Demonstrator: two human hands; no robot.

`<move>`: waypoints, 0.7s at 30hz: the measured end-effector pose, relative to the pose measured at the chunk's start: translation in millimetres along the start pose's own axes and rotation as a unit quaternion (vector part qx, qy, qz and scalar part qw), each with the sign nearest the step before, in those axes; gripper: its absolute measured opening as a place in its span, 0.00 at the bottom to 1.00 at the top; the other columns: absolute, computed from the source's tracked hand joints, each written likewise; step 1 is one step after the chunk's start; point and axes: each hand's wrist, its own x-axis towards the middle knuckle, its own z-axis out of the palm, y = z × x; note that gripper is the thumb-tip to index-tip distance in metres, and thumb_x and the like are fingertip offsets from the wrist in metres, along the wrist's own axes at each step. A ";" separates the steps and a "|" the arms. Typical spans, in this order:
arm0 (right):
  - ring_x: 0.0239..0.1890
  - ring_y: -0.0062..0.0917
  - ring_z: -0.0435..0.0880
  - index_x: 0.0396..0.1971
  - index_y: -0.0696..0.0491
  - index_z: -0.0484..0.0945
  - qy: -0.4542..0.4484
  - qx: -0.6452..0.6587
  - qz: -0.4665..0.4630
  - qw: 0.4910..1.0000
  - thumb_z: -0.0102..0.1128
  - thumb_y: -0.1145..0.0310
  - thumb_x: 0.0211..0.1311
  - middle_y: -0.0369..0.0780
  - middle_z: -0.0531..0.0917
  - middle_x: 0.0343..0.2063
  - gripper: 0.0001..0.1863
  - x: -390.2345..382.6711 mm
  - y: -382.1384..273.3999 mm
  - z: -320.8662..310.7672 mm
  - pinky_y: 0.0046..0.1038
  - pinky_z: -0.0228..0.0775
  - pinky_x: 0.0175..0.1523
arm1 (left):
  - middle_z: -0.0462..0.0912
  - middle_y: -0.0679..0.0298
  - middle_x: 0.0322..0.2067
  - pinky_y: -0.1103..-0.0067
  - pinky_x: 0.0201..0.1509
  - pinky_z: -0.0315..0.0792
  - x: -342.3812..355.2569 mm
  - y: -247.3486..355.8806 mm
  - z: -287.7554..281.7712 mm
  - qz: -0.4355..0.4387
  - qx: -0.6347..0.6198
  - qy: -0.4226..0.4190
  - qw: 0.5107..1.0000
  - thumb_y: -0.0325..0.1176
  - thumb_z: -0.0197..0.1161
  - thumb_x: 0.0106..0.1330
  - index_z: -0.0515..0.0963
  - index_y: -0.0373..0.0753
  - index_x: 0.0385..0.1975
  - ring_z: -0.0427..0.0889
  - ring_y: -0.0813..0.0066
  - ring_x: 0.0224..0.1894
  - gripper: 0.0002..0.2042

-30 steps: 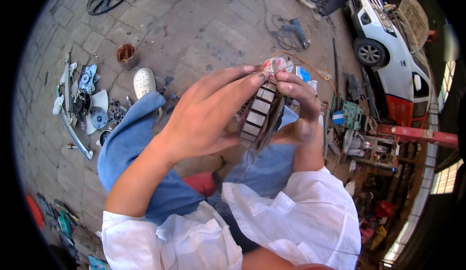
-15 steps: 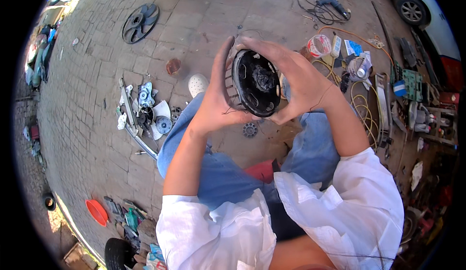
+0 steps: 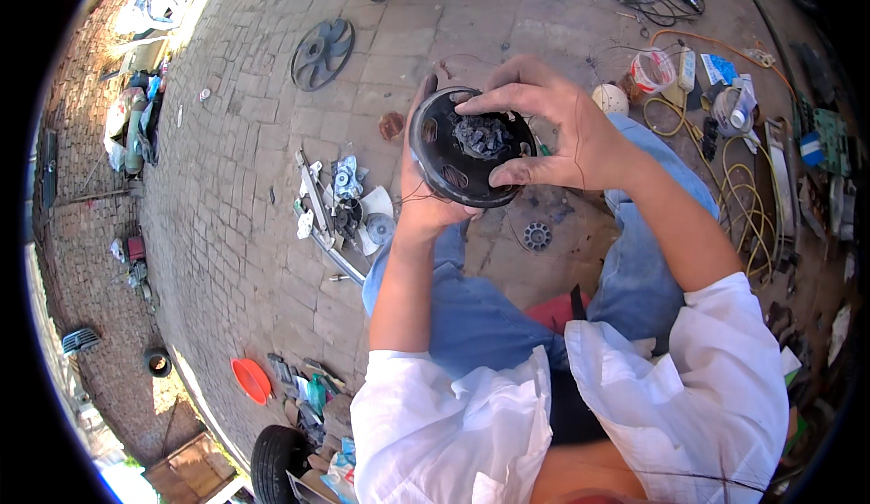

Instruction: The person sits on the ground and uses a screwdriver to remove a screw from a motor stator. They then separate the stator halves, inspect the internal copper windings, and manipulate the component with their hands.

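Round black slotted metal housing (image 3: pixel 476 173) is held up above the grey paved floor (image 3: pixel 245 169), its side clasped by the left hand (image 3: pixel 426 207), partly hidden behind; and across its face, right hand (image 3: pixel 571 137) thumb and fingers are spread wide, beside a dark crumbly central lump (image 3: pixel 483 137)

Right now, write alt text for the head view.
The left hand holds a round black part with a rough dark centre; the right hand is spread over its face. On the paving beyond lie a fan and loose parts.
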 end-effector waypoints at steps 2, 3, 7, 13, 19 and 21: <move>0.47 0.33 0.79 0.46 0.48 0.82 0.010 0.005 0.002 1.000 0.75 0.55 0.45 0.41 0.77 0.41 0.26 -0.1 2.2 1.5 0.32 0.71 0.52 | 0.66 0.53 0.60 0.61 0.65 0.68 -1.6 0.6 1.0 0.005 0.009 -0.002 1.000 0.39 0.82 0.33 0.43 0.39 0.71 0.71 0.56 0.62 0.64; 0.45 0.33 0.79 0.45 0.48 0.83 0.015 0.007 0.003 1.000 0.75 0.56 0.47 0.41 0.78 0.40 0.24 0.0 2.7 1.7 0.32 0.72 0.51 | 0.66 0.53 0.60 0.62 0.66 0.67 -0.3 -0.1 -1.4 0.012 0.036 -0.010 0.999 0.39 0.82 0.33 0.43 0.38 0.71 0.71 0.56 0.62 0.63; 0.42 0.33 0.81 0.44 0.49 0.83 0.014 0.017 -0.012 1.000 0.73 0.57 0.50 0.41 0.79 0.38 0.21 0.6 1.6 2.1 0.31 0.73 0.49 | 0.65 0.53 0.61 0.63 0.66 0.66 0.6 -6.5 -8.6 0.018 0.076 -0.020 0.997 0.40 0.82 0.33 0.43 0.38 0.71 0.70 0.57 0.62 0.63; 0.42 0.33 0.81 0.44 0.50 0.83 0.029 0.008 -0.027 0.999 0.71 0.59 0.51 0.41 0.80 0.39 0.20 3.2 2.4 3.9 0.31 0.73 0.49 | 0.65 0.53 0.60 0.63 0.67 0.66 3.4 4.0 2.1 -0.057 -0.029 0.031 0.997 0.40 0.82 0.35 0.43 0.38 0.71 0.70 0.57 0.61 0.62; 0.45 0.33 0.81 0.45 0.51 0.82 0.067 0.002 0.041 0.997 0.67 0.61 0.56 0.43 0.81 0.44 0.18 5.8 3.3 4.7 0.32 0.72 0.52 | 0.67 0.52 0.58 0.64 0.64 0.69 3.4 10.7 11.1 0.057 0.063 0.045 0.995 0.32 0.78 0.39 0.43 0.35 0.70 0.72 0.56 0.59 0.58; 0.43 0.33 0.82 0.45 0.53 0.82 0.107 0.045 0.121 0.986 0.66 0.61 0.57 0.43 0.82 0.40 0.17 5.1 18.2 9.5 0.32 0.73 0.51 | 0.69 0.51 0.54 0.70 0.58 0.73 8.5 8.2 4.9 0.079 0.134 0.110 0.982 0.31 0.77 0.40 0.44 0.30 0.69 0.75 0.61 0.55 0.56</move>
